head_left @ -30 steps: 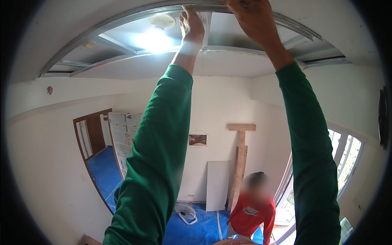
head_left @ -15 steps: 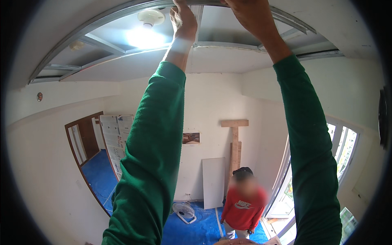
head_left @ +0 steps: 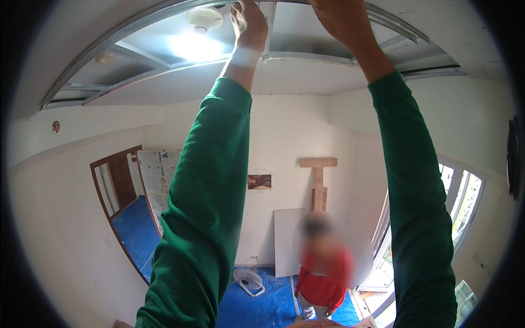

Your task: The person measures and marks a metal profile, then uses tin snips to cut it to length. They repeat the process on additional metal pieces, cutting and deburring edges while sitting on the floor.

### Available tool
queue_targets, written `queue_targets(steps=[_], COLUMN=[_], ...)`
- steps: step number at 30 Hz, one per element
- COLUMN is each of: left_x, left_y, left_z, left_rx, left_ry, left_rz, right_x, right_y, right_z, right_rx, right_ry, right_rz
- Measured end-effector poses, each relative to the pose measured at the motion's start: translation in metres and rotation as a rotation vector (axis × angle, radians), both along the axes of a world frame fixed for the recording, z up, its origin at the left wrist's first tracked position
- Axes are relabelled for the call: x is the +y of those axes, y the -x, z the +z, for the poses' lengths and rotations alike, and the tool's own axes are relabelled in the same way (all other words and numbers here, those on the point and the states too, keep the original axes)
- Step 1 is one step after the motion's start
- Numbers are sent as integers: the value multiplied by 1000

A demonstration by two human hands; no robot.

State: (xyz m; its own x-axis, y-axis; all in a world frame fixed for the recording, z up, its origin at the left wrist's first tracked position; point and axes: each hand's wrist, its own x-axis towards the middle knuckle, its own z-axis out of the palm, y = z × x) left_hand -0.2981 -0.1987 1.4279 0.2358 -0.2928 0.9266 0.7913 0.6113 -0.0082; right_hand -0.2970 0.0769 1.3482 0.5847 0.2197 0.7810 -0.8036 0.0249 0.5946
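Both my arms, in green sleeves, reach up to an opening in the ceiling. A curved-looking metal channel point(head_left: 117, 35) runs along the opening's near edge. My left hand point(head_left: 250, 26) is raised against this channel beside a metal cross bar point(head_left: 268, 33); its fingers look curled, but their tips and whatever they hold are cut off by the upper edge. My right hand point(head_left: 344, 24) is farther right along the same channel, back of the hand showing, fingers out of the picture. A lit bulb point(head_left: 197, 46) in a round white holder point(head_left: 205, 19) hangs left of my left hand.
A person in a red top point(head_left: 325, 273) stands below, between my arms. Behind are a white board point(head_left: 287, 240), a T-shaped wooden prop point(head_left: 319, 183) and a fan point(head_left: 249, 279) on blue floor sheeting point(head_left: 262, 309). A doorway point(head_left: 117, 191) is left, a glazed door point(head_left: 456, 191) right.
The view has shifted slightly, so the room sits a little farther right and higher. Both hands stay up at the metal channel. The person below has moved slightly left.
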Motion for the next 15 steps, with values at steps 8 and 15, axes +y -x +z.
queue_targets(steps=[8, 15], left_x=[14, 33], left_y=[-7, -19], left_z=[-10, -28], left_rx=[-38, -69], left_ry=[-42, -79], left_rz=[16, 26], right_x=[3, -11], right_y=[-4, -19], right_z=[-5, -4], right_rx=[-209, -104], right_ry=[-195, -251], right_rz=[237, 294])
